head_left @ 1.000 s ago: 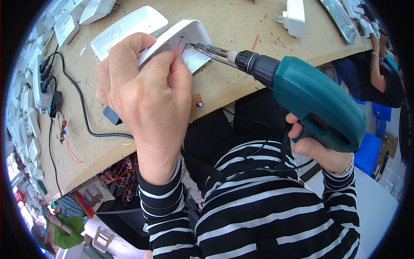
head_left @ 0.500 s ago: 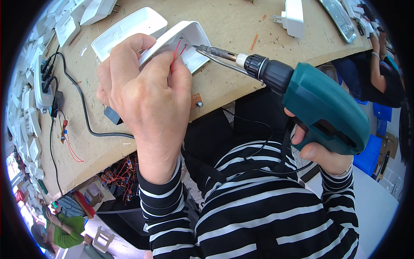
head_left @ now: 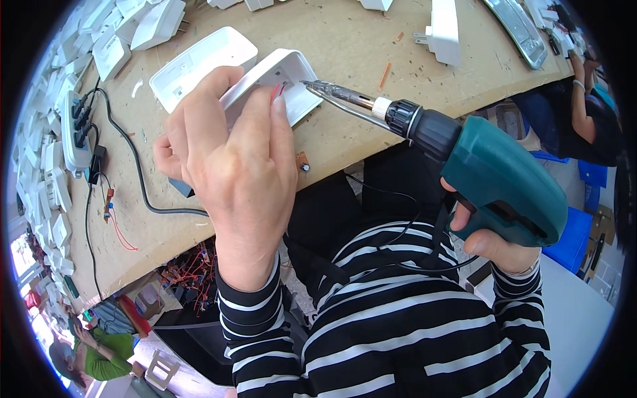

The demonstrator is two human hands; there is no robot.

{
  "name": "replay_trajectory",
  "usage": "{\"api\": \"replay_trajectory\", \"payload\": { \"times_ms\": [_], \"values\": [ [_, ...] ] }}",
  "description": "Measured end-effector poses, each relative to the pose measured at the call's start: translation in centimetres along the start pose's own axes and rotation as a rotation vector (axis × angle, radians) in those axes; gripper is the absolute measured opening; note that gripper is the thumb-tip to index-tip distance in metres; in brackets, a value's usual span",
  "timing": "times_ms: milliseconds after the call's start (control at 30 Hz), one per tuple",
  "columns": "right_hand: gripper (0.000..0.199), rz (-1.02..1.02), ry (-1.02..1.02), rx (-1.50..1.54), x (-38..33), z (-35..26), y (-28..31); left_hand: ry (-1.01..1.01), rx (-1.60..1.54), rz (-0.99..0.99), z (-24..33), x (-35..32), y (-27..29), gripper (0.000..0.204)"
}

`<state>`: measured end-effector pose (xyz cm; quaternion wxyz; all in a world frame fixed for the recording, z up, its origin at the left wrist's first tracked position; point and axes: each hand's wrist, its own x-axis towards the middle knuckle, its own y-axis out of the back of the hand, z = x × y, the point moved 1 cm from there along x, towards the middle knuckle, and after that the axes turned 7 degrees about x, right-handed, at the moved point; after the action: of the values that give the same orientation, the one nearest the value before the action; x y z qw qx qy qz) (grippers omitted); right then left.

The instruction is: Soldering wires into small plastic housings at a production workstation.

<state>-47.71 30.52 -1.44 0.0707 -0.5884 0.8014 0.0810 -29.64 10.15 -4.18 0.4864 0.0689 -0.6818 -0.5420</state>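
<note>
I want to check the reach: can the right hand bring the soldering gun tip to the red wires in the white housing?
Probably yes: the soldering gun tip lies beside the red wires, nothing between.

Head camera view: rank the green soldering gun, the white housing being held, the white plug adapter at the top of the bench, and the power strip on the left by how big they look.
1. green soldering gun, though it is nearest the camera
2. white housing, partly hidden by the left hand
3. power strip and white plug adapter look alike, so I won't rank them

casing (head_left: 292,76) on workbench (head_left: 345,40), soldering gun (head_left: 464,159) to its right
</note>
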Motion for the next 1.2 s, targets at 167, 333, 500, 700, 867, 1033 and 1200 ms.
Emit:
{"api": "replay_trajectory", "payload": {
  "times_ms": [167,333,500,700,867,1033,1200],
  "values": [
    [0.084,-0.051,0.162,0.003,-0.3,0.6,0.7,-0.045,0.07,0.036,0.8,-0.3,0.9,0.017],
    [0.084,-0.055,0.164,0.01,-0.2,0.5,1.2,-0.021,0.019,0.007,0.5,-1.3,0.5,0.031],
    [0.084,-0.017,0.128,0.026,-0.2,0.6,1.2,-0.077,-0.125,0.205,0.3,-1.7,-0.7,0.034],
    [0.084,-0.003,0.142,0.029,-0.2,0.8,1.2,-0.069,-0.074,0.17,0.1,-1.8,-0.4,0.03],
    [0.085,0.019,0.089,0.084,-0.1,0.7,0.8,-0.028,-0.187,0.26,0.1,-1.9,-0.7,0.028],
    [0.086,-0.034,0.153,0.042,0.1,0.9,1.0,0.013,-0.196,0.215,0.0,-2.1,-0.3,0.023],
    [0.084,-0.087,0.182,0.0,0.2,1.0,1.2,0.014,-0.162,0.169,0.0,-2.0,0.1,0.021]
  ]
}}
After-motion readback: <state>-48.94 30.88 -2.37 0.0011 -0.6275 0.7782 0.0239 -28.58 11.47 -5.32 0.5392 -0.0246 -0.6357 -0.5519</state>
